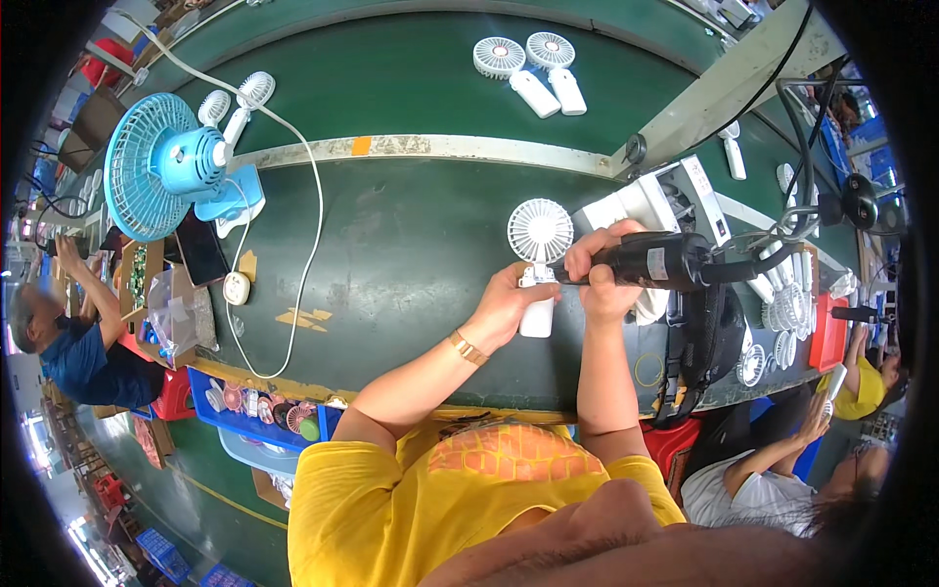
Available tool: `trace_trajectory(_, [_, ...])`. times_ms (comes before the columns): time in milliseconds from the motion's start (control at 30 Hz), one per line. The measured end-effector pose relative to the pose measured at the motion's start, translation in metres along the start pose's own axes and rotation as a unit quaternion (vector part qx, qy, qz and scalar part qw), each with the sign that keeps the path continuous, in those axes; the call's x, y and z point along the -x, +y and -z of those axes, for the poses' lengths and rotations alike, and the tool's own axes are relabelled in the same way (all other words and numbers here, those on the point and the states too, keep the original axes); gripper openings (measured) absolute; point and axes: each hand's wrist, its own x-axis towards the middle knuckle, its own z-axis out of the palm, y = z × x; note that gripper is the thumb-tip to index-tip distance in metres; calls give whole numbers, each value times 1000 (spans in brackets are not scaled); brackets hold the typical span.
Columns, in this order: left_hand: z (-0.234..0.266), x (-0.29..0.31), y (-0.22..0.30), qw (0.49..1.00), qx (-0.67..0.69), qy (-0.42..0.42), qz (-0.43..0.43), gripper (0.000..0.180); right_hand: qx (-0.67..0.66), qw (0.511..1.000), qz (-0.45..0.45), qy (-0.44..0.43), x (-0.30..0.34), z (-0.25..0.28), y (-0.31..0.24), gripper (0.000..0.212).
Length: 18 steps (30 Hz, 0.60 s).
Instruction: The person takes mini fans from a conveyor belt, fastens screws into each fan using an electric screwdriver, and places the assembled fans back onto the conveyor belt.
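Over the green workbench, my left hand (503,305) grips a small white handheld fan (540,231) by its neck, with the round grille pointing away from me and the handle toward me. My right hand (603,281) is wrapped round a black electric screwdriver (655,261) lying roughly level, its front end pointing left. That front end meets the fan at the neck, where the handle joins the head. My fingers partly hide the contact, so I cannot tell whether the tip sits in a screw.
On the left stand a blue desk fan (161,161) and a white cable (315,210). More white handheld fans (500,59) lie beyond the bench's far rail (440,147). A black bag (712,338) is on the right; co-workers sit at both sides. Below the bench edge, a blue bin (210,401) holds parts.
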Motion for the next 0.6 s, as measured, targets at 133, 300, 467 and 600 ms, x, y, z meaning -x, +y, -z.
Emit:
trace_trajectory(133, [0,0,0,1000,0,-3,4,22,-43,999,12,17,-1,-3,-2,52])
trace_trajectory(300, [-2,0,1,1000,1,2,7,23,-65,997,8,31,-1,-2,-3,49])
trace_trajectory(467, [-2,4,1,1000,2,13,-10,22,300,948,17,-103,-3,-8,-7,25])
trace_trajectory(600, [5,-3,-8,999,3,27,-17,19,181,979,-45,-79,6,-14,6,28])
